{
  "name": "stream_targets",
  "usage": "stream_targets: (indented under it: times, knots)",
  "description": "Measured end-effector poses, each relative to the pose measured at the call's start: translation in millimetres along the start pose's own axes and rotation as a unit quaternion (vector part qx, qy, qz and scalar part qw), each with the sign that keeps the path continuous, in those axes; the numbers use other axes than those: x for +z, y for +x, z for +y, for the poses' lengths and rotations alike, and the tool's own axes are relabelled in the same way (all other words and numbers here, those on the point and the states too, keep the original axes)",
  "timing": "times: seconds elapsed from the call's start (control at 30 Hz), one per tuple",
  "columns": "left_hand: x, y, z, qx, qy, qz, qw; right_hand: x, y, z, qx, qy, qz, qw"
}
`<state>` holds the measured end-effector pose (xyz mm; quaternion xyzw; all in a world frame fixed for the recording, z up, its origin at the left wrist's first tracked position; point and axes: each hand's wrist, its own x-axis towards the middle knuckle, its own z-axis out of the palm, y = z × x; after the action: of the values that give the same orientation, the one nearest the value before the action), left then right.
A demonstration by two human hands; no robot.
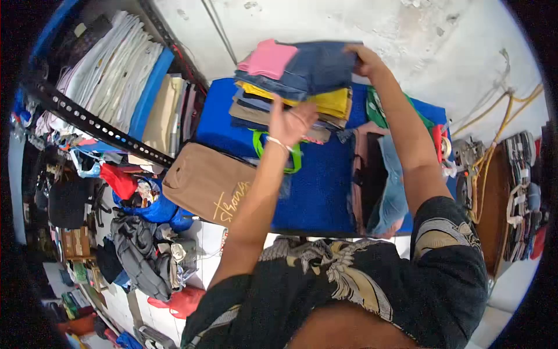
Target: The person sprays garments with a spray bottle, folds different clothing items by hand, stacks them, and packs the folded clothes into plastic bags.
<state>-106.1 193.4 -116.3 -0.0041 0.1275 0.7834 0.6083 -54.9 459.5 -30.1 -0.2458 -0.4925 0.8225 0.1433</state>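
Note:
A stack of folded clothes stands at the back of the blue table (319, 200). On top lies a folded dark denim garment (331, 64), with a pink folded cloth (272, 59) at its left. My right hand (364, 60) grips the denim garment at its back right corner. Under it is a yellow folded cloth (332, 103), with brown and dark pieces lower down. My left hand (292, 122) is open in front of the stack, fingers apart and somewhat blurred; whether it touches the cloth I cannot tell. Beneath its wrist shows a bright green strap (296, 158).
A brown bag (212, 174) with yellow lettering lies at the table's left edge. More folded clothes (378, 180) lie on the right. A perforated black rail (99, 119) and a shelf of white garments (113, 72) stand left. Yellow cable (494, 145) hangs at the right wall.

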Motion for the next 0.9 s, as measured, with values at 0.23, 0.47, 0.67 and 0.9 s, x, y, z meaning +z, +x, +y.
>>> stream_targets:
  times: [0.23, 0.47, 0.67, 0.9]
  knots:
    - [32.7, 9.4, 60.4, 0.285, 0.114, -0.012, 0.952, 64.9, -144.2, -33.6, -0.089, -0.064, -0.07, 0.992]
    - [112.0, 31.5, -9.2, 0.151, 0.208, -0.11, 0.96, -42.9, -332.1, -7.4, -0.199, -0.027, -0.132, 0.971]
    - [143.0, 14.5, -145.3, 0.086, 0.336, 0.0, 0.938, -105.7, -437.2, 31.0, -0.171, -0.133, 0.033, 0.976]
    - [-46.2, 55.7, -188.9, 0.064, 0.427, 0.136, 0.892, -163.5, -395.6, 144.6, 0.082, -0.293, 0.067, 0.95]
